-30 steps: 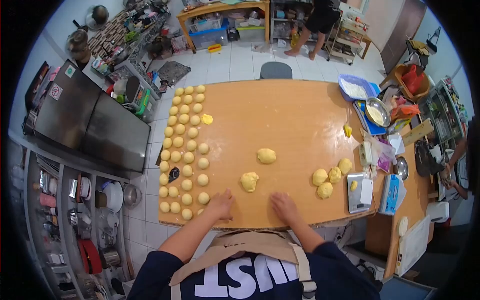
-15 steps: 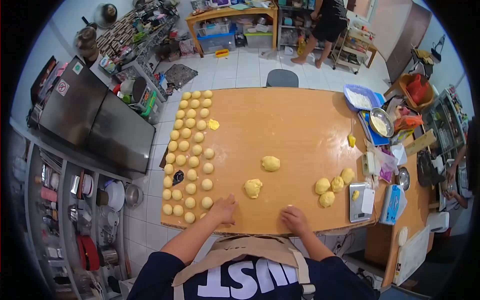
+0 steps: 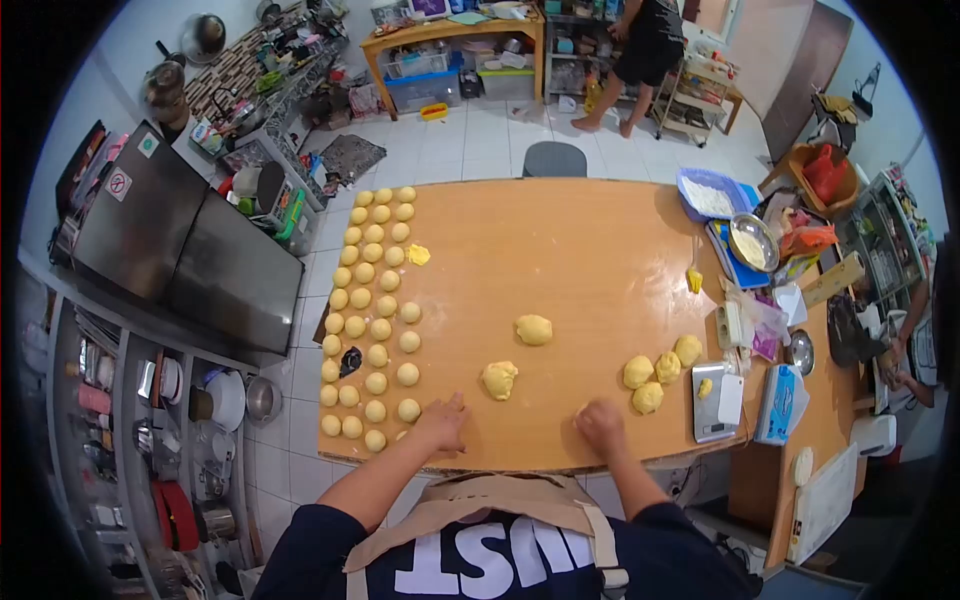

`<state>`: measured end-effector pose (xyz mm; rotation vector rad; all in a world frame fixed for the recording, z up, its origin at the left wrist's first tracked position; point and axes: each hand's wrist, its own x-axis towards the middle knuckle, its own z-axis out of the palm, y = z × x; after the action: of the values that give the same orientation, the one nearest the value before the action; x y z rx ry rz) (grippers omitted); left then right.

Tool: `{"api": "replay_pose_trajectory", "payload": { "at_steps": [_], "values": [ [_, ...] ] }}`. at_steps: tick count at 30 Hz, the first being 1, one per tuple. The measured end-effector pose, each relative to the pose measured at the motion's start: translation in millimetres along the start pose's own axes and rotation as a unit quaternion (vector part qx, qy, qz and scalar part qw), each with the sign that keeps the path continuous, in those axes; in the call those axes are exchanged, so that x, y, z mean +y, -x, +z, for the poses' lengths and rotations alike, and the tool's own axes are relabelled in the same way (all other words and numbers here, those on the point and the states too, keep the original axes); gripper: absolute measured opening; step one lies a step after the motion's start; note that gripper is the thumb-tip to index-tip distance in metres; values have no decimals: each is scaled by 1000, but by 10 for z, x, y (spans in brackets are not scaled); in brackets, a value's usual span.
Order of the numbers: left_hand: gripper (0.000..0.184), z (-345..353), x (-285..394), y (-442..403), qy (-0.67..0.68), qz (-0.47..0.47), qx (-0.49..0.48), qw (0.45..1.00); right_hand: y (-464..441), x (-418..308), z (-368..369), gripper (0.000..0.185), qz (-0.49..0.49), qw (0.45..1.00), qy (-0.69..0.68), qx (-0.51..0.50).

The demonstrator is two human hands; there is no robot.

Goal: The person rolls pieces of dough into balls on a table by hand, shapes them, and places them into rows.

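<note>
My left hand (image 3: 442, 423) lies low over the front edge of the wooden table (image 3: 560, 255), its fingers stretched out. It is closest to the front end of the rows of smooth dough balls (image 3: 408, 410), one of them partly hidden behind it. Further right, my right hand (image 3: 602, 428) is curled closed on the tabletop; a small pale bit shows at its fingertips, but what lies under the fingers is hidden. Between and beyond the hands sit a rough dough lump (image 3: 499, 380) and a rounder dough piece (image 3: 534, 330).
Several dough lumps (image 3: 648, 398) cluster beside a kitchen scale (image 3: 715, 425) bearing a small yellow piece. A metal bowl (image 3: 753, 243) and a blue basket of flour (image 3: 680, 195) stand at the back right. A dark stool (image 3: 555, 160) and another person (image 3: 650, 55) are beyond.
My right hand has shifted slightly right and its fingers look more tightly curled. My left hand stays nearly in place. The whole view has shifted a little from head movement.
</note>
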<state>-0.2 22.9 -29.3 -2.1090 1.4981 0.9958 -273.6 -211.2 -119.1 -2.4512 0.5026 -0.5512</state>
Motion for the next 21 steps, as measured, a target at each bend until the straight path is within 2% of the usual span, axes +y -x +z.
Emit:
{"api": "replay_pose_trajectory", "payload": {
  "at_steps": [1, 3, 6, 9, 12, 14, 17, 20, 21],
  "values": [
    [100, 44, 0, -16, 4, 7, -1, 1000, -257, -35, -103, 17, 57, 996, 60, 13],
    [100, 104, -38, -77, 13, 14, 6, 1000, -679, -190, -10, 17, 32, 996, 8, 77],
    [98, -23, 12, -7, 3, 15, -7, 1000, -618, -658, 200, 20, 26, 999, -35, 13],
    [101, -27, 12, 46, -29, 13, 9, 999, -73, -519, 171, 27, -52, 995, -83, -15],
    [102, 32, 3, 2, -8, 8, 5, 1000, 54, -57, -23, 30, 6, 1000, 4, -15],
    [104, -1, 32, 8, -12, 6, -6, 1000, -337, -120, -163, 34, 91, 995, 44, -12],
    [106, 42, 52, 8, -17, 6, -5, 1000, -674, -387, 70, 39, 84, 996, -12, 38],
    [106, 11, 32, 59, -30, 9, 3, 999, -485, -611, 53, 51, -27, 998, 32, -55],
    [107, -1, 44, 56, -29, 11, 3, 1000, -483, -616, -21, 54, 1, 999, 16, -47]
  ]
}}
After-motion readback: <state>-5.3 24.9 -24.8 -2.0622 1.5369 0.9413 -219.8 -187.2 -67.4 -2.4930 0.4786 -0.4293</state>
